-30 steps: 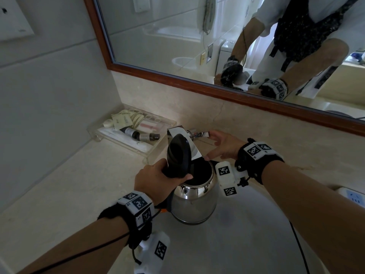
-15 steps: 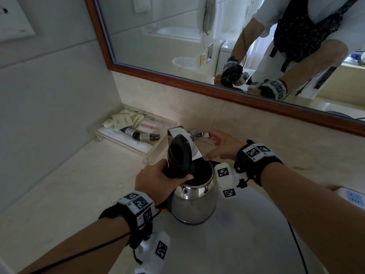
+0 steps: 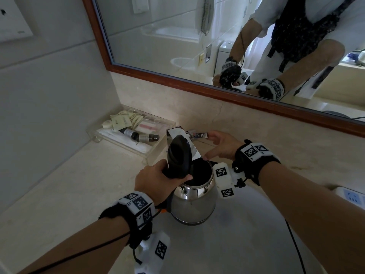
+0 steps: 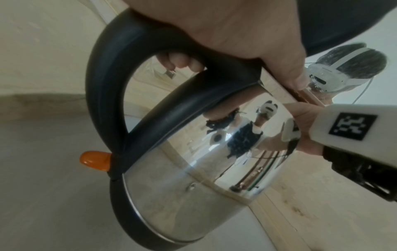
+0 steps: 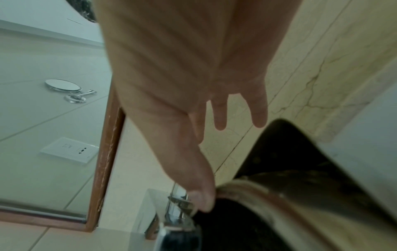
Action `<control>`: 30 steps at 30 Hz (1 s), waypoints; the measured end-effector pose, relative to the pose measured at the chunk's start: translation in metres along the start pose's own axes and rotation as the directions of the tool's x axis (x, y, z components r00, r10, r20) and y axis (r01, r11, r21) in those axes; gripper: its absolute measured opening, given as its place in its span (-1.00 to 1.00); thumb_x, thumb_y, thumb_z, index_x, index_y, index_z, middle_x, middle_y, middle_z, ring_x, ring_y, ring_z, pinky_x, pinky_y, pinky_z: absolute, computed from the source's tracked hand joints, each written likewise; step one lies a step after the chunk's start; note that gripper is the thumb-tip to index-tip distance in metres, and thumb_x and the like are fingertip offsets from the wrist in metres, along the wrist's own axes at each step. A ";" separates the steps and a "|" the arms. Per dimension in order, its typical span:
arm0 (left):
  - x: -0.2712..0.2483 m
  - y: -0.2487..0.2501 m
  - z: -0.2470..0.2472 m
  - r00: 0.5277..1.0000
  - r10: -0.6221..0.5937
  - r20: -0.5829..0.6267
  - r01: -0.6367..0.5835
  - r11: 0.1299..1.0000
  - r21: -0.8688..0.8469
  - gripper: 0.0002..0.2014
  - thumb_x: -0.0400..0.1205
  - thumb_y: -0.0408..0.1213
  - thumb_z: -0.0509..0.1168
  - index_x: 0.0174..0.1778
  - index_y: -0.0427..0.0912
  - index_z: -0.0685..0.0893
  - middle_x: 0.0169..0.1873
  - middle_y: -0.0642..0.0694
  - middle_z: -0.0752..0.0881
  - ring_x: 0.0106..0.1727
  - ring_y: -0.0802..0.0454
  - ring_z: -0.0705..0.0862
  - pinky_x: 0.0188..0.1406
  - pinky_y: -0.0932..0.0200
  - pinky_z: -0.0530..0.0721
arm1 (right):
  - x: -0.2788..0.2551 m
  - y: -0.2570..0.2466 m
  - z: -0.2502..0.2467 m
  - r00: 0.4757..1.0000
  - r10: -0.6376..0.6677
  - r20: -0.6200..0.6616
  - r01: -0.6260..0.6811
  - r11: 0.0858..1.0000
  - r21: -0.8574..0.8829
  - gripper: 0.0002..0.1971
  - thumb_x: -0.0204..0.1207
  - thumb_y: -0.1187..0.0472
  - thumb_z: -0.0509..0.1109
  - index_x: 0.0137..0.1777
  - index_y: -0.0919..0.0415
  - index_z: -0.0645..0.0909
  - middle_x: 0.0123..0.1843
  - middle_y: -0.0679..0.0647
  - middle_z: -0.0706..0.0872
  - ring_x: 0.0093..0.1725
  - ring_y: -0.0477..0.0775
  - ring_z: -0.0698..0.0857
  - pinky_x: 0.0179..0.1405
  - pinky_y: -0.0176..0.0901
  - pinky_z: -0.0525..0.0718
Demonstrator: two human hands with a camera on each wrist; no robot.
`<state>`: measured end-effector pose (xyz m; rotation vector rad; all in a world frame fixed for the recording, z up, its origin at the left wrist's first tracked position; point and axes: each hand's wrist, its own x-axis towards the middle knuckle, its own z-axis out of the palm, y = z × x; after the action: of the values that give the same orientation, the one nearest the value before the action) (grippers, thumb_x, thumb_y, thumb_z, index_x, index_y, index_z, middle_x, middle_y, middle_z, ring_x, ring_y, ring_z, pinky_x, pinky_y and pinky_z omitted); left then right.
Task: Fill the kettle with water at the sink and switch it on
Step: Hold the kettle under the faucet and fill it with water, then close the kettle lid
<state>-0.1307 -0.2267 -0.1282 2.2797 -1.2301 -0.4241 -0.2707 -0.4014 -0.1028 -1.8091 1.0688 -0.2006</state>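
Note:
A steel kettle (image 3: 194, 204) with its black lid (image 3: 178, 155) flipped up hangs over the sink basin (image 3: 237, 250), its mouth under the chrome faucet spout (image 3: 192, 151). My left hand (image 3: 158, 179) grips the black handle (image 4: 107, 84), fingers curled round it; the orange switch (image 4: 94, 160) sits at the handle's base. My right hand (image 3: 215, 145) hovers open just behind the kettle, fingers (image 5: 220, 118) straight, thumb tip beside the faucet lever (image 3: 197, 134). The inside of the kettle looks dark, and I cannot tell whether it holds water.
A clear tray (image 3: 158, 153) of toiletries stands on the counter to the left of the faucet. A wood-framed mirror (image 3: 217, 90) runs along the back wall. At the right edge lies a white power strip (image 3: 351, 196), with a black cable (image 3: 294, 246) crossing the basin.

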 end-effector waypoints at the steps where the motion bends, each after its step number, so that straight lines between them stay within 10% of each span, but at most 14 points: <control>1: 0.000 0.000 0.001 1.000 0.002 -0.002 -0.002 1.000 0.000 -0.36 0.24 0.36 0.41 0.08 -0.03 0.71 -0.09 0.05 0.82 -0.01 0.01 0.76 -0.02 0.13 0.68 | -0.002 -0.001 0.001 1.000 -0.006 -0.015 0.006 1.000 0.003 -0.24 0.17 0.41 0.62 0.41 0.13 0.48 0.48 0.10 0.53 0.52 0.05 0.43 0.31 -0.08 0.43; 9: -0.001 0.001 0.002 1.000 -0.010 -0.020 0.009 0.998 -0.063 -0.39 0.24 0.31 0.45 0.06 -0.02 0.72 -0.09 0.02 0.81 0.00 -0.03 0.75 -0.04 0.13 0.66 | -0.010 -0.008 0.009 1.000 -0.026 -0.010 0.026 0.997 0.070 -0.41 0.35 0.39 0.49 0.41 0.09 0.56 0.46 0.05 0.59 0.40 -0.08 0.54 0.22 -0.29 0.45; 13: -0.003 -0.002 -0.001 0.999 -0.038 -0.007 0.037 0.996 -0.083 -0.37 0.23 0.31 0.45 0.06 -0.07 0.71 -0.14 0.05 0.80 -0.06 0.02 0.74 -0.03 0.13 0.67 | -0.022 -0.023 0.012 0.994 0.107 0.002 -0.107 0.989 0.103 -0.56 0.59 0.14 0.25 0.48 0.07 0.45 0.54 0.12 0.46 0.49 0.20 0.44 0.37 0.11 0.45; 17: -0.006 -0.005 -0.003 0.995 -0.086 -0.044 0.081 0.992 -0.101 -0.36 0.20 0.31 0.48 -0.02 -0.14 0.72 -0.28 0.07 0.72 -0.24 0.10 0.62 -0.13 0.17 0.63 | -0.037 -0.045 0.013 0.991 0.050 -0.126 -0.028 0.985 0.171 -0.52 0.63 0.01 0.17 0.42 0.30 0.49 0.49 0.26 0.51 0.51 0.27 0.43 0.23 -0.05 0.40; 22: -0.010 -0.001 -0.005 0.993 -0.107 -0.051 0.103 0.992 -0.073 -0.37 0.19 0.35 0.44 -0.14 -0.17 0.68 -0.32 -0.01 0.75 -0.26 0.01 0.66 -0.15 0.10 0.68 | -0.062 -0.059 0.034 0.984 -0.144 -0.107 0.151 0.987 0.060 -0.56 0.45 -0.19 0.35 0.10 0.15 0.73 -0.10 -0.05 0.76 -0.15 -0.12 0.68 -0.15 -0.51 0.63; 25: -0.013 0.004 -0.005 0.992 -0.119 -0.031 0.117 0.991 -0.060 -0.43 0.24 0.32 0.43 -0.19 -0.15 0.63 -0.42 0.06 0.64 -0.31 0.02 0.61 -0.23 0.13 0.60 | -0.071 -0.063 0.050 0.967 -0.236 -0.090 0.234 0.971 -0.039 -0.66 0.43 -0.06 0.44 -0.03 0.23 0.74 -0.07 0.07 0.74 -0.03 0.06 0.70 0.13 -0.04 0.67; 30: -0.021 0.000 -0.001 0.993 -0.113 -0.017 0.112 0.992 -0.050 -0.41 0.22 0.30 0.46 -0.21 -0.19 0.63 -0.35 -0.03 0.70 -0.30 0.00 0.64 -0.26 0.12 0.62 | -0.078 -0.063 0.057 0.953 -0.257 -0.163 0.243 0.965 -0.101 -0.65 0.43 0.08 0.45 -0.06 0.44 0.72 0.03 0.38 0.74 0.07 0.31 0.69 0.14 0.15 0.66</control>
<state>-0.1411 -0.2090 -0.1269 2.3129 -1.0735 -0.4655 -0.2495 -0.2975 -0.0563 -2.0280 0.9754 -0.4837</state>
